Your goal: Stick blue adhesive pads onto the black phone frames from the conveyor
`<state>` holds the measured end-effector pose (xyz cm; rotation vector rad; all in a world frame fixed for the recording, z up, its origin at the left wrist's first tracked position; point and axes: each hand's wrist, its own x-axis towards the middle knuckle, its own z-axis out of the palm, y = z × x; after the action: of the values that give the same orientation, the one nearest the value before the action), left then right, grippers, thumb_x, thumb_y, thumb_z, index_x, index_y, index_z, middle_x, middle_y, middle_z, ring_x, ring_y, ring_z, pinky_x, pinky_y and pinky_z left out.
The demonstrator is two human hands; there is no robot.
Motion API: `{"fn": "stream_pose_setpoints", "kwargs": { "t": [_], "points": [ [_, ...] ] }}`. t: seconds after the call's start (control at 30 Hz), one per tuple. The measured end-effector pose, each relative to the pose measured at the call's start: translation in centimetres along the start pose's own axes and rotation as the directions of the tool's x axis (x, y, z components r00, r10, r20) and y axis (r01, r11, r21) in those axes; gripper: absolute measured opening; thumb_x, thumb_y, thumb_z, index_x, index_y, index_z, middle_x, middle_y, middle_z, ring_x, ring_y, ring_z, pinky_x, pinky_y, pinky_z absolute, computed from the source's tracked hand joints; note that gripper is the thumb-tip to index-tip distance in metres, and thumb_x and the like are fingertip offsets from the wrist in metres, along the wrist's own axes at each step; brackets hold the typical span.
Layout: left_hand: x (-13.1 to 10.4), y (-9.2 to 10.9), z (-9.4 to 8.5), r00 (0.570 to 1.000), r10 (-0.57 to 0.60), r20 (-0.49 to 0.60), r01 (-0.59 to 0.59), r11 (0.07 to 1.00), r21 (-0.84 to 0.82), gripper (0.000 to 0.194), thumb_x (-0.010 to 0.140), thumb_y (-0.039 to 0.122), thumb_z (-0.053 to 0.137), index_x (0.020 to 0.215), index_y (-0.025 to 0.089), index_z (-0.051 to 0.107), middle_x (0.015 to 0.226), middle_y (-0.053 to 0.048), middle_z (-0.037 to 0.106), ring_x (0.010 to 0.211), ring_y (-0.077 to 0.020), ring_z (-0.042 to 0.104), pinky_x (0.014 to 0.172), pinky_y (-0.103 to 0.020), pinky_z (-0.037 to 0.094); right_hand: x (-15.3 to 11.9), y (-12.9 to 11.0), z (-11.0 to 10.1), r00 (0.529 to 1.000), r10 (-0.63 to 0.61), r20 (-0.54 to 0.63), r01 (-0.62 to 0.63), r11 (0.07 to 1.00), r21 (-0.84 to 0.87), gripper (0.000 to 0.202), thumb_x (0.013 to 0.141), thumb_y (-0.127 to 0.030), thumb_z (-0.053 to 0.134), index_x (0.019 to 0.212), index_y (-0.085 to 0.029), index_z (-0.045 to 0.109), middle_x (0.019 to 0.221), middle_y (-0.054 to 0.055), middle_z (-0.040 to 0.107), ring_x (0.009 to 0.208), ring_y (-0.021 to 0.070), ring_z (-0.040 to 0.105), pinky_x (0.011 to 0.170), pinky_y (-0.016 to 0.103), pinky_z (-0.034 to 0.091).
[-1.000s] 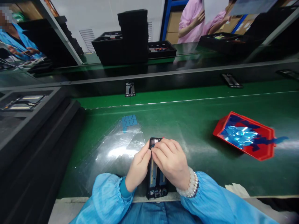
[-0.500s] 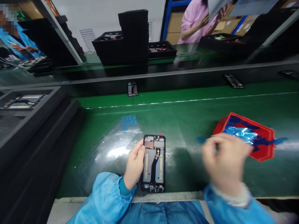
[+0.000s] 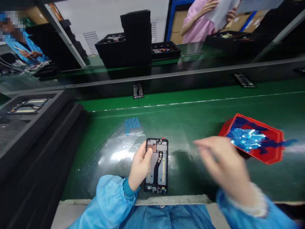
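Observation:
My left hand [image 3: 138, 167] grips an opened smartphone [image 3: 163, 171] by its left edge, with the thumb lying on its inner side. The phone shows a black frame, metal plates, a dark flex cable down the middle and yellowish strips. It is close to the bench's near edge. My right hand [image 3: 225, 159], smeared by motion, hovers to the right of the phone with fingers stretched out and nothing visible in them. Just beyond that hand is a red bin [image 3: 281, 143] holding crumpled shiny blue film [image 3: 247, 138] and dark blue strips.
A clear sheet with blue stickers [image 3: 132, 123] lies on the green bench [image 3: 181, 122]. Stacked black trays [image 3: 73, 127] rise at left, the top one holding a phone part [image 3: 30, 105]. More opened phones [image 3: 138, 91] lie along the back. Two people are beyond the bench.
My right hand has moved slightly away from the red bin, toward the phone, and its fingers have straightened. A blue strip beside its fingers no longer shows. My left thumb has slid further onto the phone.

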<state>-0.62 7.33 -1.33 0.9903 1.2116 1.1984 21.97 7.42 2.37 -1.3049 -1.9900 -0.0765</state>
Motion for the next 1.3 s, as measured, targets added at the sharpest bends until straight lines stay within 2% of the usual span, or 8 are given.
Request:
{"fn": "stream_pose_setpoints", "kwargs": {
  "t": [0.2,0.57,0.7,0.77,0.87,0.97,1.1,1.3],
  "points": [
    [-0.6,0.1,-0.3,0.995,0.012,0.104,-0.015,1.000,0.024,0.034,0.086,0.031,0.052,0.117,0.019,0.058,0.121,-0.005,0.063,0.109,-0.0214,0.059,0.098,-0.033,0.042,-0.2,-6.7,5.8,0.981,-0.074,0.180,0.046,0.987,0.152,0.019,0.088,-0.018,0.047,0.098,-0.019,0.062,0.094,0.009,0.059,0.097,0.0227,0.047,0.081,0.038,0.045],
    [-0.7,-0.3,-0.2,0.997,0.006,0.075,0.001,0.996,-0.088,0.036,0.085,0.030,0.055,0.118,0.018,0.056,0.120,-0.007,0.063,0.111,-0.0218,0.058,0.097,-0.033,0.042,2.1,-6.0,4.7,0.940,-0.115,0.321,0.050,0.978,0.202,0.020,0.089,-0.017,0.042,0.080,-0.020,0.060,0.087,0.007,0.056,0.091,0.0216,0.047,0.079,0.037,0.040],
    [-0.6,0.2,-0.3,1.000,-0.003,0.023,0.007,0.982,-0.189,0.035,0.084,0.030,0.056,0.117,0.018,0.056,0.116,-0.007,0.066,0.108,-0.0213,0.060,0.093,-0.031,0.045,0.5,-4.2,3.7,0.972,0.146,0.185,-0.204,0.915,0.348,0.013,0.089,-0.024,0.046,0.089,-0.022,0.059,0.088,0.006,0.055,0.089,0.0202,0.052,0.078,0.036,0.044],
    [-0.6,0.4,-0.2,0.999,-0.030,0.025,0.035,0.973,-0.230,0.034,0.084,0.030,0.056,0.116,0.018,0.057,0.113,-0.007,0.067,0.105,-0.0213,0.061,0.091,-0.031,0.046,-1.2,-3.8,3.7,0.908,0.262,0.326,-0.385,0.829,0.405,0.016,0.088,-0.029,0.047,0.101,-0.022,0.055,0.088,0.005,0.058,0.081,0.0181,0.056,0.072,0.033,0.047],
    [-0.7,0.5,-0.1,0.998,-0.055,0.008,0.055,0.970,-0.238,0.030,0.085,0.031,0.055,0.112,0.019,0.059,0.111,-0.006,0.068,0.100,-0.0205,0.063,0.086,-0.030,0.048,-3.6,-4.4,3.8,0.699,0.208,0.684,-0.623,0.646,0.440,0.027,0.089,-0.035,0.046,0.113,-0.022,0.049,0.077,0.001,0.061,0.065,0.0145,0.058,0.058,0.027,0.047],
    [-0.4,0.5,-0.2,0.998,-0.063,-0.026,0.057,0.982,-0.179,0.028,0.088,0.033,0.050,0.109,0.018,0.060,0.113,-0.006,0.067,0.099,-0.0205,0.063,0.087,-0.030,0.048,-3.9,-4.9,3.6,0.579,0.161,0.799,-0.739,0.518,0.431,0.025,0.090,-0.039,0.044,0.105,-0.021,0.053,0.064,-0.003,0.056,0.054,0.0112,0.053,0.050,0.023,0.044],
    [-0.1,0.5,-1.1,0.998,-0.033,-0.048,0.031,0.998,-0.048,0.041,0.088,0.039,0.048,0.125,0.021,0.051,0.131,-0.008,0.055,0.121,-0.0228,0.050,0.103,-0.034,0.038,0.3,-3.3,4.0,0.562,0.184,0.806,-0.764,0.490,0.420,0.023,0.088,-0.039,0.047,0.092,-0.018,0.055,0.056,-0.006,0.047,0.044,0.0067,0.043,0.040,0.019,0.036],
    [0.0,-1.9,-1.6,0.985,0.141,-0.095,-0.108,0.950,0.294,0.045,0.086,0.034,0.049,0.130,0.025,0.047,0.142,-0.007,0.043,0.130,-0.0244,0.040,0.107,-0.039,0.033,14.7,4.8,8.6,0.556,0.554,0.620,-0.783,0.599,0.167,0.022,0.090,-0.027,0.049,0.106,-0.013,0.055,0.075,0.000,0.059,0.058,0.0091,0.055,0.054,0.023,0.048]
  ]
}}
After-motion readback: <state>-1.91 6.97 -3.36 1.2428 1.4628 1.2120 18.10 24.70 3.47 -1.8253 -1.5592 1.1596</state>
